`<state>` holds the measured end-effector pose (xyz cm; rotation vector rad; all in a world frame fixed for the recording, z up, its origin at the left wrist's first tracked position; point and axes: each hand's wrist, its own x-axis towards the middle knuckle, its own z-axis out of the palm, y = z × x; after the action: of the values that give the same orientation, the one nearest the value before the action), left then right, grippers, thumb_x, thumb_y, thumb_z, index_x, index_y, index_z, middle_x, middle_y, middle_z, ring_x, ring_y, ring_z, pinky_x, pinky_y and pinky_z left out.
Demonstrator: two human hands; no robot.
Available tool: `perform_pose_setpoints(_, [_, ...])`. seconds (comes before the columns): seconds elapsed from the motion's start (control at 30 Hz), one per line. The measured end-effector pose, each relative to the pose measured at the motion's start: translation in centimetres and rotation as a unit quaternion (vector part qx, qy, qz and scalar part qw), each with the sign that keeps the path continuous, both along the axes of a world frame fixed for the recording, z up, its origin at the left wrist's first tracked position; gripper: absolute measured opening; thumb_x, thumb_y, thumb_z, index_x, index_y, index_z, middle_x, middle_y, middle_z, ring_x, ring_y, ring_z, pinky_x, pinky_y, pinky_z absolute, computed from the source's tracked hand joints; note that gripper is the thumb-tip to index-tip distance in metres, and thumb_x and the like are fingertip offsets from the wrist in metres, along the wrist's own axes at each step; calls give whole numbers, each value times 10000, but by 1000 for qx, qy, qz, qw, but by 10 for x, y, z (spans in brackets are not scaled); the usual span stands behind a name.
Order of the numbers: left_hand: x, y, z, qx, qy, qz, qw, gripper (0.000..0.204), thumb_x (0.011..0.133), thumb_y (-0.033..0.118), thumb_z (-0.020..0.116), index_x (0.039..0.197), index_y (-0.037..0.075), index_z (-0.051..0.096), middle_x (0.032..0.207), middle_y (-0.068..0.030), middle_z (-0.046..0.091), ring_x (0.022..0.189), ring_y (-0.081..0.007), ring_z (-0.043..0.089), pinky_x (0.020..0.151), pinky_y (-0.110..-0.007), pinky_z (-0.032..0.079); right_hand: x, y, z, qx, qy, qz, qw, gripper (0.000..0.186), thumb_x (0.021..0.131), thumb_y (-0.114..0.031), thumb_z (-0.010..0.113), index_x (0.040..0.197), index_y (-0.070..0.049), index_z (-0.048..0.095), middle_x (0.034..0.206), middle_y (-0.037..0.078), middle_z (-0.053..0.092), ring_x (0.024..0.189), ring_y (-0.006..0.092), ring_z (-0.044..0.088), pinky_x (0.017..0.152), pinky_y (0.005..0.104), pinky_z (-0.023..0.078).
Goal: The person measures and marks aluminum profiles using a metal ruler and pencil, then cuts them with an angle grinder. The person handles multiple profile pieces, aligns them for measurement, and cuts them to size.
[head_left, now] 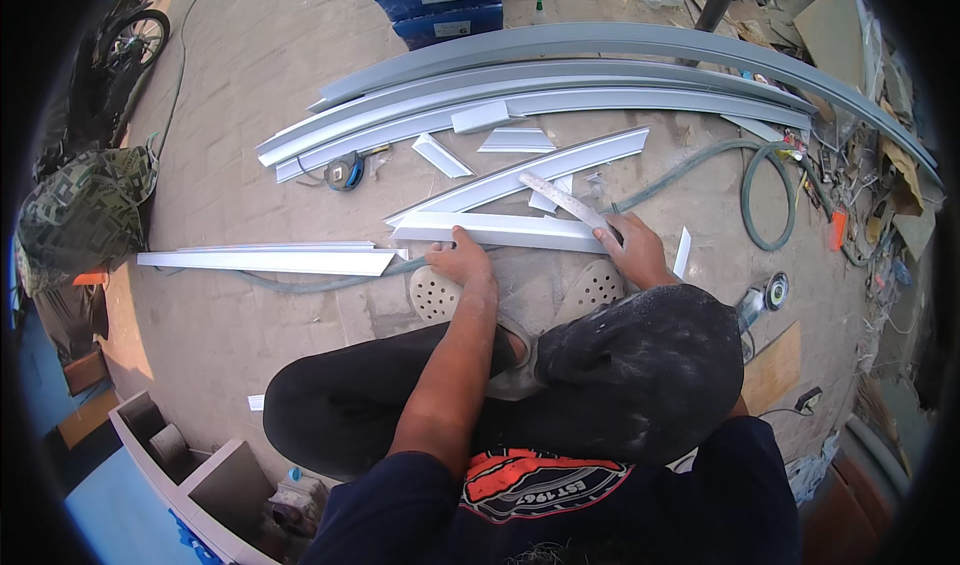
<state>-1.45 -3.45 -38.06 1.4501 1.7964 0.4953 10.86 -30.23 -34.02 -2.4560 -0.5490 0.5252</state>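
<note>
A white profile strip (510,232) with angled ends lies crosswise in front of my shoes. My left hand (462,257) grips it near its left end, thumb on top and fingers along the near side. At its right end, my right hand (638,250) is closed on a flat, pale stick with a worn, dusty surface (562,201). The stick slants up and left over the strip. What kind of tool it is I cannot make out. A longer mitred white strip (560,173) and a small offcut (551,194) lie just beyond.
Long profiles (560,73) lie across the far side. A blue tape measure (345,171) sits at the left. An angle grinder (765,300) and a looped hose (748,200) are at the right, near piled scraps (880,135). Blue boxes (440,5) stand behind.
</note>
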Motion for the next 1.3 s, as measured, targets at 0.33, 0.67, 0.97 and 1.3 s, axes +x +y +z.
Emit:
perform_pose_setpoints(0.33, [6,60,-8,-136,-182,85,970,683,974,239,744,1461,-110,416,1367,-275,631,1191,-365,688,1035,-469,568,-15,16,-13,23,-35,99,994,422,1050,-378,716,1325,-58,741,1158,159,742,1044,392,731,894,462,579])
perform_pose_setpoints(0.67, [70,65,92,-187,-587,-44,787,667,1009,586,679,1419,96,488,1384,-126,543,1274,-286,571,1063,-525,506,4,62,81,177,-201,103,958,434,976,-278,810,1356,-84,731,1061,124,684,940,346,700,820,448,564])
perform_pose_setpoints(0.97, [67,26,182,-204,-637,-82,739,999,972,757,644,1654,88,350,1677,-154,384,1556,-348,358,1262,-600,277,-3,93,119,198,-301,79,929,502,943,-320,835,1389,-113,734,1057,97,685,970,312,661,824,445,557])
perform_pose_setpoints(1.3, [67,-6,252,-255,-693,-83,669,664,1058,539,586,1542,109,438,1540,-120,484,1456,-318,438,1211,-593,339,16,42,206,123,-390,150,900,591,897,-376,859,1409,-113,729,984,88,651,907,298,626,779,426,549])
